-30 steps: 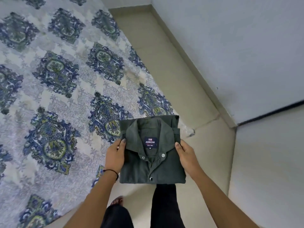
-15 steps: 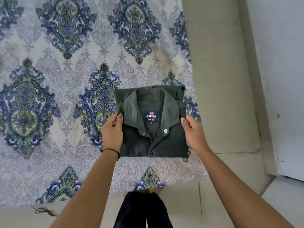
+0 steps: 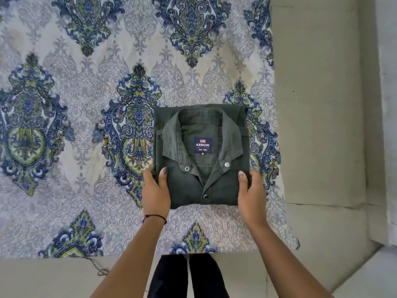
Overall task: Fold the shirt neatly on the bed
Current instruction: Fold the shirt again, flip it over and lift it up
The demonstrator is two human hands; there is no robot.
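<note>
A dark green shirt (image 3: pixel 219 186), folded into a compact square with its collar and a blue label facing up, is over the patterned bedsheet (image 3: pixel 90 117) near the bed's front right corner. My left hand (image 3: pixel 155 191) grips its lower left edge, thumb on top and fingers underneath. At the lower right edge my right hand (image 3: pixel 251 192) holds it the same way. I cannot tell whether the shirt rests on the sheet or hovers just above it.
The bed's front edge runs across the bottom of the view, with beige floor tiles (image 3: pixel 320 125) to the right and below. A pale wall (image 3: pixel 388 104) rises at the far right. My dark trousers (image 3: pixel 189 276) stand against the bed.
The folded shirt, held in both hands, has moved from beyond the bed's corner to over the sheet. My view has turned to face the bed squarely.
</note>
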